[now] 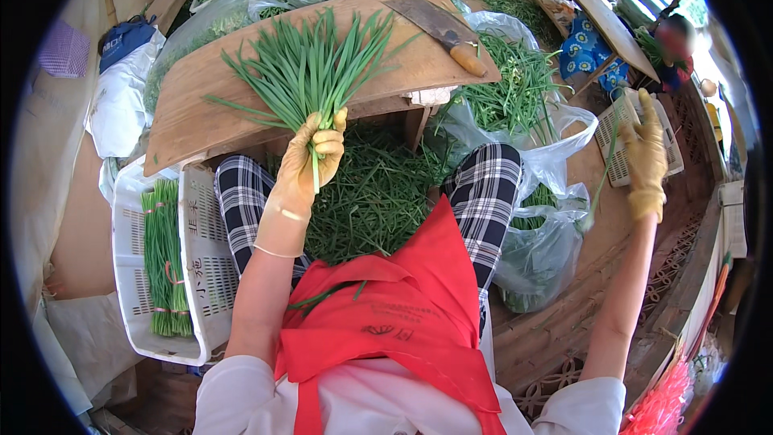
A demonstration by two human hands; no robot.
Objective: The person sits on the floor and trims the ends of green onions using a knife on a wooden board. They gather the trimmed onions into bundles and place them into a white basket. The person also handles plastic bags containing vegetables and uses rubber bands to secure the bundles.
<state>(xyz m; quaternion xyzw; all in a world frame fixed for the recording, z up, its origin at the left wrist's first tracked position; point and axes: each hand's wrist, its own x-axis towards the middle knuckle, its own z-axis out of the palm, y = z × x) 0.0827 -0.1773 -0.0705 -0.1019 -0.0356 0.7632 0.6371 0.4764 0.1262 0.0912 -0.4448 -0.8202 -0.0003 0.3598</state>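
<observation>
My left hand (310, 161), in a yellow rubber glove, grips a bunch of long green leaves (306, 56), fanned out over a wooden board table (193, 97) with pale stem ends below the fist. A cleaver (435, 32) with a wooden handle lies on the board's right part. My right hand (644, 161), gloved alike, is out at the far right with fingers apart, above a white crate (676, 129); a single long leaf (604, 177) hangs just left of it. Loose greens (370, 193) lie heaped between my legs, under the board.
A white crate (205, 274) holding banded bundles stands at my left. Plastic bags of greens (531, 266) sit at my right, more behind the board. A co-worker (672, 56) is at the upper right near another tilted board (596, 8). Red strands (660, 395) lie lower right.
</observation>
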